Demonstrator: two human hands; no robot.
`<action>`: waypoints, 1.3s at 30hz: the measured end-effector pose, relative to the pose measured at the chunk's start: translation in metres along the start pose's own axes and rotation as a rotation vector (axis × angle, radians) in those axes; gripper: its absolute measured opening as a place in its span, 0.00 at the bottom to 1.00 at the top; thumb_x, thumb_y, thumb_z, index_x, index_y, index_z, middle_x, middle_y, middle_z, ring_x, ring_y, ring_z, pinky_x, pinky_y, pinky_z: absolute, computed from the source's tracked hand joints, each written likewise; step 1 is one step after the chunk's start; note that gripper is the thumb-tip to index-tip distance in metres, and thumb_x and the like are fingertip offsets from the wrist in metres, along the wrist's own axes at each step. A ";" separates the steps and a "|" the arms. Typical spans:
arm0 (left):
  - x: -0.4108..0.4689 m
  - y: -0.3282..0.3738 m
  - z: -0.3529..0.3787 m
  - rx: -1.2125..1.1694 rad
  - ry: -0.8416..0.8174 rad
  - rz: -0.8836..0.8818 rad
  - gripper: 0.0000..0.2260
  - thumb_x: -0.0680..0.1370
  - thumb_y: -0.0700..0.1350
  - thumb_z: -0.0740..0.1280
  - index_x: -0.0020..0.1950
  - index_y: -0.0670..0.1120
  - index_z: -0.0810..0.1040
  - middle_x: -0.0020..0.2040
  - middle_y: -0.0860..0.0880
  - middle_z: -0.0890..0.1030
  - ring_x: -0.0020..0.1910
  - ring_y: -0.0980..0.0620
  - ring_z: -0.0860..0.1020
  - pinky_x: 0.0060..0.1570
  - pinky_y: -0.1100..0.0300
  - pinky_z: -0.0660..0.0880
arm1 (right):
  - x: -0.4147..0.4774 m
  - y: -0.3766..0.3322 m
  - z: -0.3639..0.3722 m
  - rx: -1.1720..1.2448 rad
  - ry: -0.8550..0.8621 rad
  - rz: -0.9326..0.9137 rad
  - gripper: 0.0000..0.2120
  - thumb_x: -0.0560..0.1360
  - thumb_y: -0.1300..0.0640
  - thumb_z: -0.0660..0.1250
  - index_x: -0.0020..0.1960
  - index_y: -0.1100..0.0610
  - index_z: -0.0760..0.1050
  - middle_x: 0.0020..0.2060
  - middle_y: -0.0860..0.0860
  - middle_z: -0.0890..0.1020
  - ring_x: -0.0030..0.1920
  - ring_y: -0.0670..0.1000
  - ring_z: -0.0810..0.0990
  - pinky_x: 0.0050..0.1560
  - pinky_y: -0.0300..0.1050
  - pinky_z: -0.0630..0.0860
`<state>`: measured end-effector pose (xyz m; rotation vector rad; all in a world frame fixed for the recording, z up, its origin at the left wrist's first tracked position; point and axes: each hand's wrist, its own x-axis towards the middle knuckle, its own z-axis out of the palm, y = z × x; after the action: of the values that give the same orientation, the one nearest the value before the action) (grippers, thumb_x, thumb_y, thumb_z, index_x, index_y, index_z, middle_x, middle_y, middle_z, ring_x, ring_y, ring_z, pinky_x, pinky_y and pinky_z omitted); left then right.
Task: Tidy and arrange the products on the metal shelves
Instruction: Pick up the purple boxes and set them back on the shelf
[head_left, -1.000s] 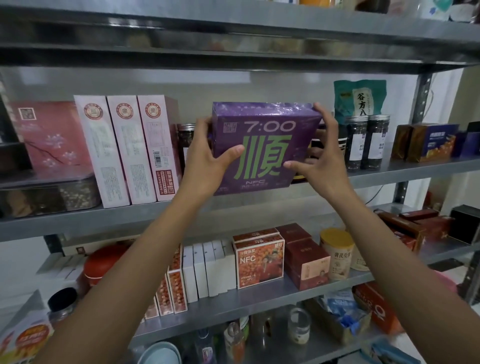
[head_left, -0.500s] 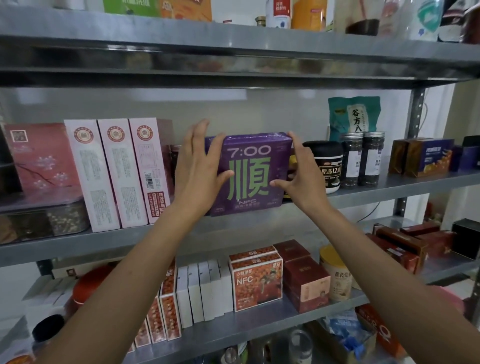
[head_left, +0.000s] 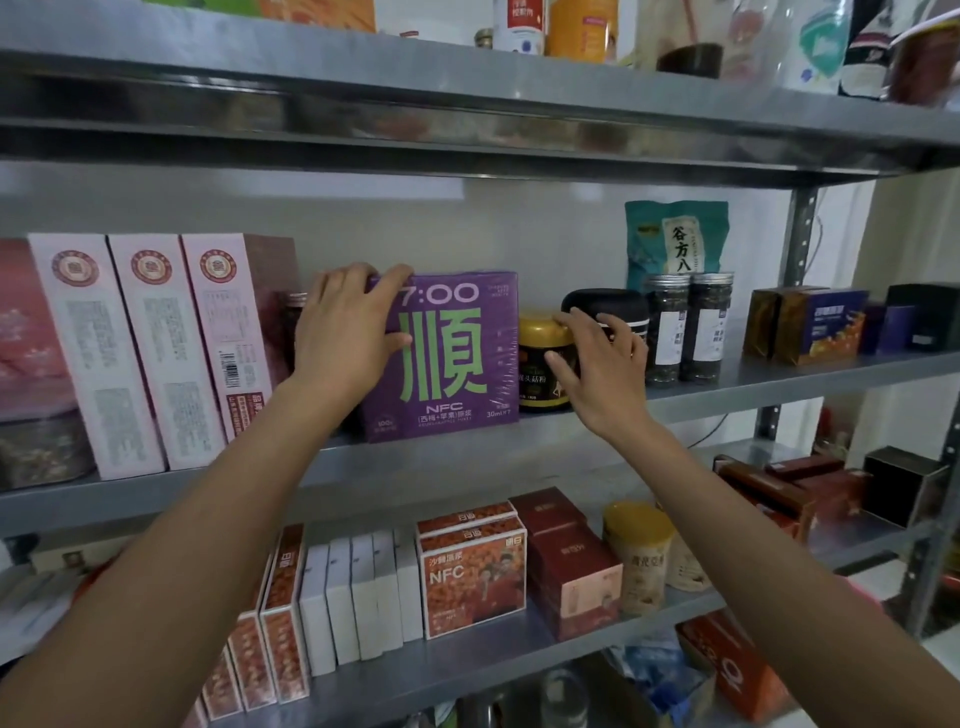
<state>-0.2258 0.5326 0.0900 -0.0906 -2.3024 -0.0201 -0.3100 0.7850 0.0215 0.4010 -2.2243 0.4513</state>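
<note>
The purple box (head_left: 452, 358) stands on the middle shelf (head_left: 805, 376) at frame centre. The left hand (head_left: 345, 332) grips its upper left corner, fingers over the top. The right hand (head_left: 602, 364), fingers loosely spread, is off it, before a gold-lidded jar (head_left: 537, 335).

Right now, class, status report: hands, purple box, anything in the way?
Left hand holds purple box at top left corner. Right hand open, in front of gold-lidded jar. Box upright on shelf, jar close on its right.
</note>
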 end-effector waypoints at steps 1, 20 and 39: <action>0.002 0.000 0.000 0.001 -0.006 -0.005 0.29 0.76 0.49 0.71 0.74 0.49 0.65 0.67 0.40 0.71 0.67 0.39 0.67 0.68 0.47 0.61 | 0.001 0.000 -0.002 0.010 0.004 -0.013 0.24 0.80 0.44 0.60 0.73 0.50 0.63 0.74 0.50 0.68 0.75 0.55 0.56 0.69 0.51 0.52; 0.007 0.030 0.004 0.314 -0.122 0.047 0.49 0.67 0.59 0.76 0.76 0.39 0.53 0.70 0.40 0.65 0.70 0.40 0.62 0.74 0.49 0.53 | 0.031 0.027 0.008 -0.107 -0.154 -0.489 0.60 0.53 0.40 0.83 0.75 0.57 0.54 0.65 0.61 0.69 0.66 0.63 0.68 0.72 0.59 0.59; 0.001 0.022 0.010 0.238 -0.065 0.062 0.48 0.70 0.54 0.75 0.78 0.39 0.49 0.77 0.40 0.55 0.78 0.41 0.50 0.76 0.48 0.42 | 0.004 0.041 -0.032 -0.178 -0.063 -0.644 0.54 0.58 0.41 0.80 0.73 0.62 0.56 0.67 0.62 0.66 0.66 0.64 0.67 0.71 0.58 0.63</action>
<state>-0.2324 0.5553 0.0832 -0.0409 -2.3477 0.2920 -0.3089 0.8351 0.0366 0.9968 -2.0255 -0.1031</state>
